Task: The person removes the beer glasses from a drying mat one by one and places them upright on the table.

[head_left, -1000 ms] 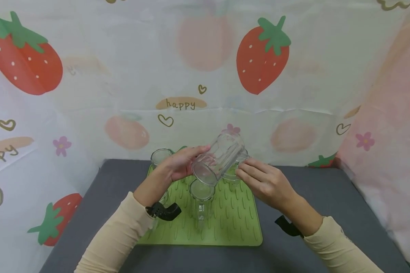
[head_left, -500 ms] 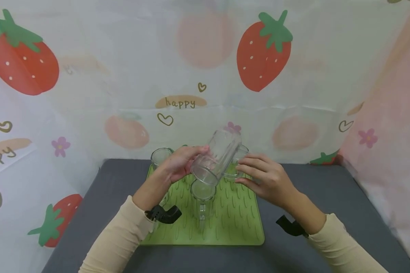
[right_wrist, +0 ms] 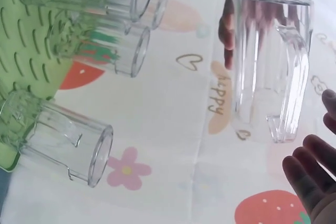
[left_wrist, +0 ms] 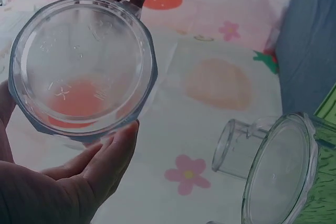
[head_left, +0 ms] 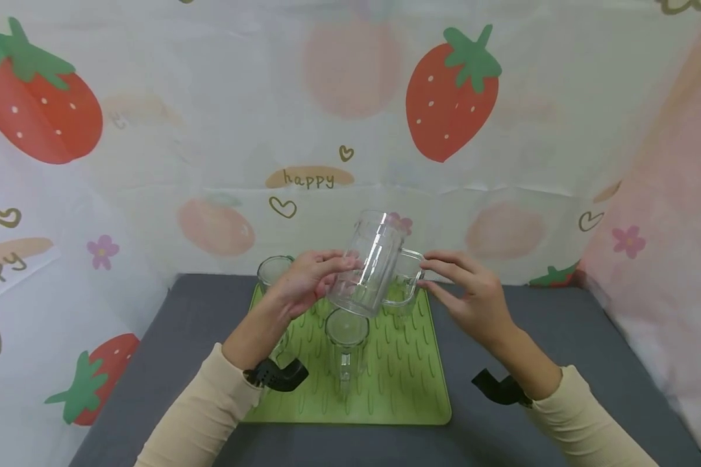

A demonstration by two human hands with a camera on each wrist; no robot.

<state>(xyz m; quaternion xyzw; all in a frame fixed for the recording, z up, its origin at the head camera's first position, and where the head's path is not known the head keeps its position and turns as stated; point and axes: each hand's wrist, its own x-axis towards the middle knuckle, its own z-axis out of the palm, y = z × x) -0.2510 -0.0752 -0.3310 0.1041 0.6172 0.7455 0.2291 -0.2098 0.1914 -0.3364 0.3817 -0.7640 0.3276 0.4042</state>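
Note:
A clear glass mug (head_left: 367, 266), tilted, is held up over the green mat by my left hand (head_left: 305, 280). Thumb and fingers curve round its body from the left. Seen from the left wrist, one many-sided round end of the mug (left_wrist: 81, 66) faces the camera, with the fingers (left_wrist: 113, 161) against its wall. My right hand (head_left: 473, 295) is on the other side, fingers stretched and parted, fingertips right by the handle (head_left: 417, 259). In the right wrist view, the handle (right_wrist: 295, 87) stands between the mug body and those loosely spread fingers (right_wrist: 312, 169).
On the green ridged mat (head_left: 403, 389) stand several more clear mugs: a front one (head_left: 346, 331), a back left one (head_left: 276, 267) and one at back right (head_left: 400, 299), partly behind the held mug. Grey cloth (head_left: 520, 337) surrounds the mat; a strawberry-printed curtain (head_left: 537, 162) hangs behind.
The held mug has turned to a more upright tilt. My right fingers, earlier curled at its handle, have straightened and spread. The left hand keeps its grip; the standing mugs stay put.

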